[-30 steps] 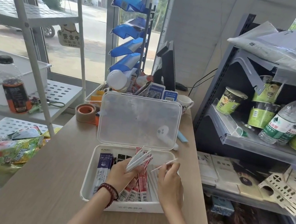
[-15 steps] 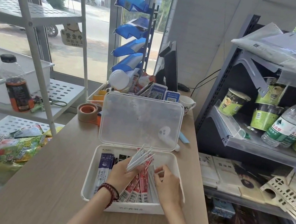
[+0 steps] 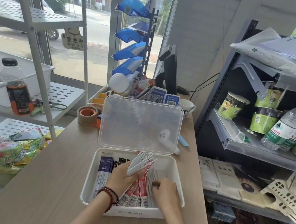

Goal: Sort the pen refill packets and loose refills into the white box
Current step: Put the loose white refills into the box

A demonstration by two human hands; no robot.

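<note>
- Head view: my left hand (image 3: 124,177) pinches a fan of packets (image 3: 141,161) by their lower ends, thumb against curled fingers. The fan stands up and away from my palm, over the far half of the box (image 3: 89,178).
- I judge these packets light, thin and flat, stiffened a little by what is inside, and slick in their wrap. Held at one end they could slide apart, so the hold belongs low on the stack, squeezing across all the flat faces at once.
- Beneath that hand and just to its right, red packets (image 3: 139,193) lie side by side on the box floor. Blue packets (image 3: 103,170) lie to its left.
- My right hand (image 3: 166,192) is down inside the box, just right of the red packets, fingers curled onto the loose refills (image 3: 153,176). Whether they pinch one or only touch them, I cannot tell.
- The refills look thin and light, likely to roll and flex. Fingertips near the middle of one should lift it cleanly.
- The lid (image 3: 141,124) stands open beyond both hands.
</note>
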